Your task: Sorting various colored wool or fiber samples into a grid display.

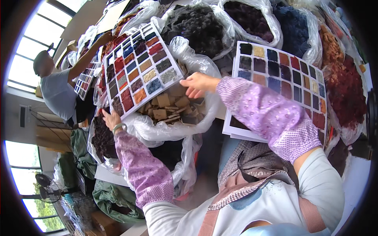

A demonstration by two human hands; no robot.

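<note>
A white board of coloured fuzzy fabric swatches is tilted over an open clear plastic bag at the centre left. My left hand grips its lower left edge. At its right corner, my right hand is closed, fingertips against the corner. Small beige square pieces fill the bag beneath. To the right, under my right forearm, lies a stack of similar swatch boards, partly hidden by my purple sleeve. Both forearms wear purple patterned sleeves.
Plastic bags of dark fluff, blue fluff and red fluff line the far side. A co-worker at the left reaches toward the bags, near another swatch board. A green cloth sack lies lower left.
</note>
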